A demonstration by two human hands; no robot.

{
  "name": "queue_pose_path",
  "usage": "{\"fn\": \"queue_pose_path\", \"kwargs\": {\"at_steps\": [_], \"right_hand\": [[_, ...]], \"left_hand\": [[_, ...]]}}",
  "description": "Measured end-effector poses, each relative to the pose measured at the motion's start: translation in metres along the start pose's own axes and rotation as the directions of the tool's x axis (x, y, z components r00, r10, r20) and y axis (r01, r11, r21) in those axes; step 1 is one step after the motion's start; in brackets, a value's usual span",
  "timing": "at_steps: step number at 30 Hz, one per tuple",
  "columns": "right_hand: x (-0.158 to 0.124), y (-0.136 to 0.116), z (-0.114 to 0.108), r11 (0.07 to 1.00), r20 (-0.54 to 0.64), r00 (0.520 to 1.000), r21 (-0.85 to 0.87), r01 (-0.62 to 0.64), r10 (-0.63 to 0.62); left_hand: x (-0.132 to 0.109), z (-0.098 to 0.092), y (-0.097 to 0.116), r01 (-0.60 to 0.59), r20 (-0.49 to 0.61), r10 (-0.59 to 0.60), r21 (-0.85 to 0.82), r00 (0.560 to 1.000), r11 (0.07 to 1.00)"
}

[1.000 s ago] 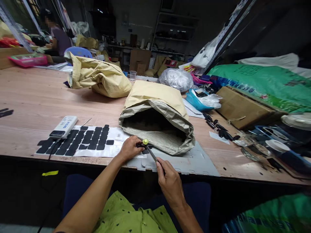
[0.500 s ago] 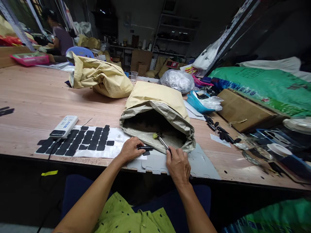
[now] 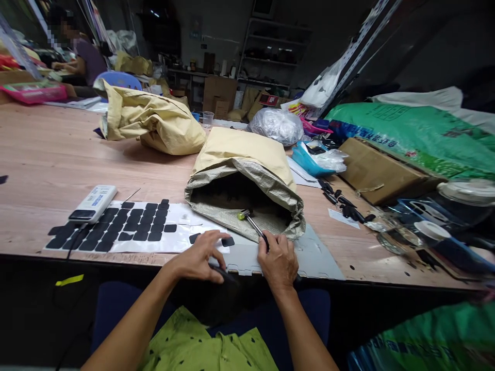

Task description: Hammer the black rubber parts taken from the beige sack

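Observation:
My right hand (image 3: pixel 277 260) is closed round the metal handle of a small hammer (image 3: pixel 250 222) with a yellow-green head, which rests on the lip of an open woven sack (image 3: pixel 247 180). My left hand (image 3: pixel 199 257) is at the table's near edge, fingers curled on a thin black piece (image 3: pixel 220 272). A white sheet with rows of black pads (image 3: pixel 119 229) lies left of it. Two loose black pads (image 3: pixel 227 240) sit just beyond my left fingers. A grey flat card (image 3: pixel 313 257) lies under the sack's mouth.
A white remote-like device (image 3: pixel 93 202) lies on the sheet's left end. A second crumpled tan sack (image 3: pixel 150 121) sits further back. Cardboard box (image 3: pixel 381 170), black small parts (image 3: pixel 344 203), tape rolls (image 3: pixel 435 232) and green bags fill the right. Another person sits at the far left (image 3: pixel 81 54).
My left hand drew back from the pad sheet to the table's near edge with the black piece. The hammer swung from near my left hand to the sack's lip and stays there.

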State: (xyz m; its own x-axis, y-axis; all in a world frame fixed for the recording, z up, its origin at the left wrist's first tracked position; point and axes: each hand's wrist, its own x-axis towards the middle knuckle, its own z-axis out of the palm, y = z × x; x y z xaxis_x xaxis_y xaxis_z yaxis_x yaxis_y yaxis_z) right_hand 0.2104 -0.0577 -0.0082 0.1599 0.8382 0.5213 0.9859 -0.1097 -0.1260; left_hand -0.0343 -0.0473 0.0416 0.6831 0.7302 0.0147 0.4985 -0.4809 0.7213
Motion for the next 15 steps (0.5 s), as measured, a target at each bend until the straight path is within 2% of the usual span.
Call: {"fn": "queue_pose_path", "kwargs": {"at_steps": [2,7,9,12,15], "right_hand": [[0.0,0.0,0.0,1.0,-0.002,1.0,0.002,-0.002,0.002],[0.0,-0.001,-0.001,1.0,-0.019,1.0,0.021,-0.003,0.004],[0.0,-0.001,-0.002,1.0,-0.024,1.0,0.018,-0.004,0.004],[0.0,-0.002,-0.003,1.0,-0.023,1.0,0.009,-0.002,0.002],[0.0,-0.002,-0.002,1.0,-0.036,0.999,0.007,0.009,-0.009]], "left_hand": [[-0.014,0.01,0.004,-0.006,0.052,0.001,0.107,0.999,0.994],[-0.032,0.034,0.0,-0.026,-0.001,0.028,0.337,1.0,0.941],[-0.034,0.035,0.001,-0.033,-0.004,0.037,0.332,0.999,0.943],[-0.03,0.027,0.006,-0.035,-0.024,0.042,0.23,0.999,0.972],[-0.009,0.012,0.005,-0.029,-0.135,0.043,0.103,0.99,0.994]]}}
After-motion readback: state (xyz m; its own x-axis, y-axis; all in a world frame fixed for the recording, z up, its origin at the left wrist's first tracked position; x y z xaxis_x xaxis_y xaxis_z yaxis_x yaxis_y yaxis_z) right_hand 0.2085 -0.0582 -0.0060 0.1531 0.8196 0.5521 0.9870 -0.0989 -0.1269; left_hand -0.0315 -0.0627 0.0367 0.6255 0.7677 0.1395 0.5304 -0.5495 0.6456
